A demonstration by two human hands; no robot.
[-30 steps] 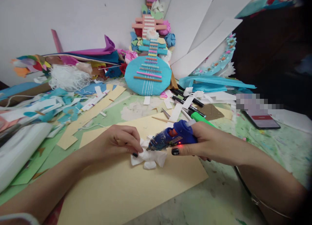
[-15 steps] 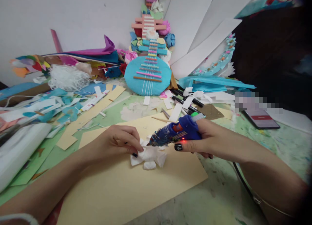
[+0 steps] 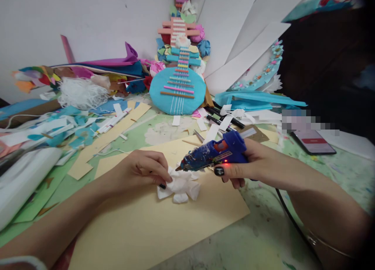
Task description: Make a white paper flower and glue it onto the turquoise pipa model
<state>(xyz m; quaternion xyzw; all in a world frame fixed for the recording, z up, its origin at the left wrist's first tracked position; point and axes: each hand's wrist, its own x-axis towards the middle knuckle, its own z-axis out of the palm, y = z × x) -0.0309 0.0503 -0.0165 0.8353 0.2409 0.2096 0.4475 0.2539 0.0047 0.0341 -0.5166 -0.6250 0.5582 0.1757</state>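
Note:
A white paper flower [image 3: 182, 186] with several petals lies on a pale yellow sheet of card [image 3: 152, 227]. My left hand [image 3: 149, 170] pinches its left side between thumb and fingers. In my right hand [image 3: 243, 170] is a blue hot glue gun [image 3: 212, 153], with a red light lit on its side. Its nozzle points left and hovers just above the flower's upper part. Glue strings and smears cover the front of the gun. The fingers around the handle are partly hidden behind it.
Behind the card stands a blue paper lute [image 3: 177, 88] with coloured frets. Black markers [image 3: 225, 119] and paper strips lie before it. A phone [image 3: 314, 142] rests at right; a black cord [image 3: 293, 219] trails below my right wrist. Paper scraps [image 3: 84, 131] and white string [image 3: 82, 92] crowd the left.
My right hand has lifted the glue gun slightly up and to the right, so its nozzle is off the flower. My left hand has stayed in place on the flower.

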